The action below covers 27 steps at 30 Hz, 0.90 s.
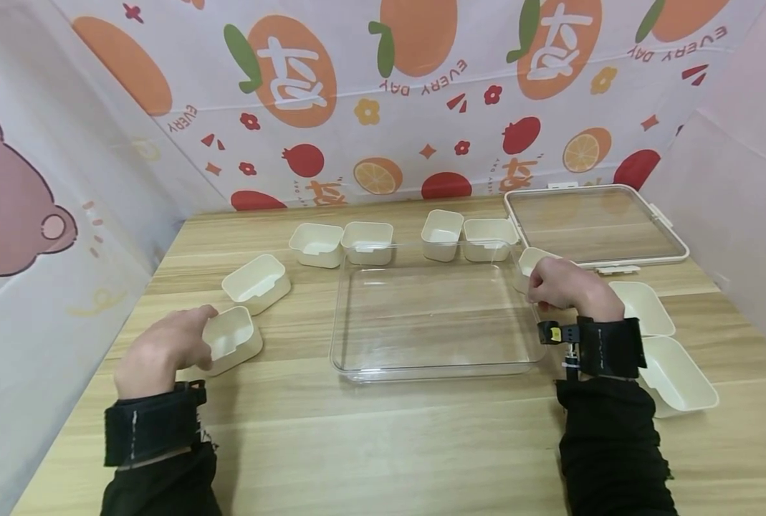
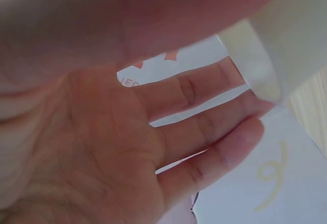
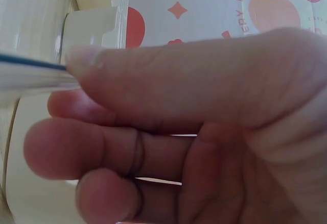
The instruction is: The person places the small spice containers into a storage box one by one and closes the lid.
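With the left hand [image 1: 165,350], pinching the near-left cream cup [image 1: 234,338] between thumb and fingers; cannot tell whether lifted off the desk [image 1: 383,444]. With the right hand [image 1: 572,288], pinching the right edge of the clear container [image 1: 434,371], located mid-desk. Counted further out: eight other cream cups [image 1: 442,233], standing at left, along the far side and at right, all outside the container. Noted at far right: framed clear lid [image 1: 595,223], not fitted. Done, by appearance: setting out of container, cups and lid. Left, by judgement: placing of cups inside, then closing with lid; assessed as early stage.
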### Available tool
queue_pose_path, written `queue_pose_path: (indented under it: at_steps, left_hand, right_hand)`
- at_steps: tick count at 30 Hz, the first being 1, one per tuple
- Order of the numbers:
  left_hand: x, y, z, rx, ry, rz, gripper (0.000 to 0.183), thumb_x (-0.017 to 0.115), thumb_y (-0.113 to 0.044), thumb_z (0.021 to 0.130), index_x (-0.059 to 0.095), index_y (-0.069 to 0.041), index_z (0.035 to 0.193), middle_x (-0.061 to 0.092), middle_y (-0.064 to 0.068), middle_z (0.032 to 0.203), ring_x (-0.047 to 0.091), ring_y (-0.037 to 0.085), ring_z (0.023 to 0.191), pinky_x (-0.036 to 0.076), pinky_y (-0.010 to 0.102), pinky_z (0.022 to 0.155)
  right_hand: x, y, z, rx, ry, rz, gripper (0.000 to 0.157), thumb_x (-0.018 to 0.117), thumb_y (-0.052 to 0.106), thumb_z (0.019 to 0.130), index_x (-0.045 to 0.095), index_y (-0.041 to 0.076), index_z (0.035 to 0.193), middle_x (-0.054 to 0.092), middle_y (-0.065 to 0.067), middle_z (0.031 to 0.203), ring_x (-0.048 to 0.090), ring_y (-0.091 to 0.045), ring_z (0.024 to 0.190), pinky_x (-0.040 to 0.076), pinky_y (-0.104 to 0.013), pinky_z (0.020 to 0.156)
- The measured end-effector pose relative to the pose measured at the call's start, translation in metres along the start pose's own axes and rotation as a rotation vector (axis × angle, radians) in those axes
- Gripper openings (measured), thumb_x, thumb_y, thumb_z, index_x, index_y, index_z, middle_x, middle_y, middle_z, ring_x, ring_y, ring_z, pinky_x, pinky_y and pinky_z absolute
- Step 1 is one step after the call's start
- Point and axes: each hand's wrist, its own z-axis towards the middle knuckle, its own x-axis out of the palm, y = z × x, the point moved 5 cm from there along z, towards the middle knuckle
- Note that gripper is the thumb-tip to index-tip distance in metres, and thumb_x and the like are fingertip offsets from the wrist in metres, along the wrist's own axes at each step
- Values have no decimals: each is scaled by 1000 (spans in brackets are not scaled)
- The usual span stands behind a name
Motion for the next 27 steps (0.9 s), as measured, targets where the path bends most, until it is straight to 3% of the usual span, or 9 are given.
queue_pose_path:
  at_steps: [8,14,21,27]
  left_hand:
    - [-4,-2,4,34,-9,5,69,73,-6,52,46,5,114,54,20,91,46,29,73,40,39,59]
    - [-23,-11,-9,100,-136,52,78,77,-20,51,46,6,118,54,26,99,48,32,79,42,45,63]
    - [-48,-48,-31,152,-371,93,73,75,-22,59,46,-3,123,49,26,108,49,37,88,42,53,65]
    - [-59,-88,-31,214,-448,46,71,74,-20,63,45,-5,125,43,22,111,47,38,89,41,55,68]
  right_hand:
    - [-1,-3,1,19,13,0,20,53,4,80,57,7,60,48,0,53,41,-14,50,31,-28,48]
    - [-3,0,4,-7,13,-10,24,52,4,81,55,6,57,46,0,51,39,-13,47,31,-27,47]
    - [-4,3,4,-8,-7,-14,26,51,4,81,53,7,56,46,1,50,39,-13,46,31,-27,47]
    - [-1,0,5,5,13,11,24,51,5,81,54,7,57,47,1,51,39,-13,47,30,-27,47]
